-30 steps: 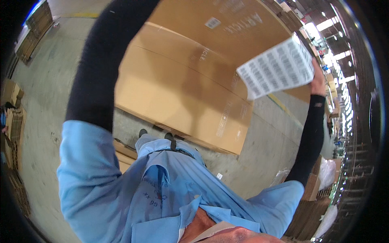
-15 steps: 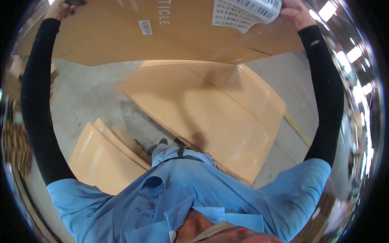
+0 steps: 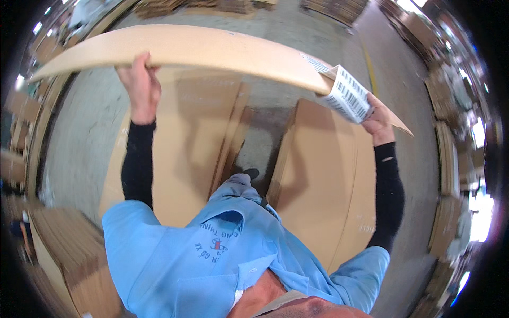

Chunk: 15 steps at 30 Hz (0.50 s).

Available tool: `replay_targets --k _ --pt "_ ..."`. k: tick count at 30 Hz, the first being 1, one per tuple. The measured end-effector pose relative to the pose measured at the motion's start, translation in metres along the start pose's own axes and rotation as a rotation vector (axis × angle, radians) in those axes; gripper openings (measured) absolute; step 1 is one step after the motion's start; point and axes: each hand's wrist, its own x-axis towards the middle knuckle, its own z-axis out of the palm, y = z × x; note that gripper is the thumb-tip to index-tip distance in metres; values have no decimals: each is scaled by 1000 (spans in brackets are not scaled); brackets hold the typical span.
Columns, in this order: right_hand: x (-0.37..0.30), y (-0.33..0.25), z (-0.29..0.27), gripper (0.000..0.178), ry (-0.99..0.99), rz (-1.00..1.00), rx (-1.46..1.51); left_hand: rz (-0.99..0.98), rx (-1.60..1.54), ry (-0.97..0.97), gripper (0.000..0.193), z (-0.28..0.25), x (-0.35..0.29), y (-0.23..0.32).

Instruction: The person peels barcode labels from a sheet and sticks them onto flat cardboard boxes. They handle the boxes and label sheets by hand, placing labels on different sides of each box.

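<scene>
Between my raised hands spans a large flattened cardboard carton, tilted so that it shows as a long, narrow, slightly bowed tan band. My left hand is closed on its near edge, thumb over the top and fingers partly hidden. Toward the other end, my right hand is closed around the carton's edge and a curled white sheet of barcode labels. Below the held carton lie two stacks of flat cartons, a left stack and a right stack, with a narrow gap between them.
My shoe shows in the gap between the stacks. At the lower left stands a tall pile of cardboard. More cardboard piles line the far side and the right edge. A yellow line runs along the grey floor.
The carton has tipped from showing its printed face to nearly edge-on, and come lower. My left hand has moved inward. The view has swung, bringing the two stacks to either side of my feet.
</scene>
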Motion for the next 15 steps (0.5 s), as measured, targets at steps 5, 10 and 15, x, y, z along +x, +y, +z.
replay_targets --k 5,10,15 --pt "184 132 67 35 -143 169 16 -31 58 503 63 -125 -118 6" --pt "253 186 99 32 -141 307 -263 -144 147 859 55 -115 -269 46" --pt "260 221 109 30 -260 432 -416 -100 189 1225 37 -80 -416 21"
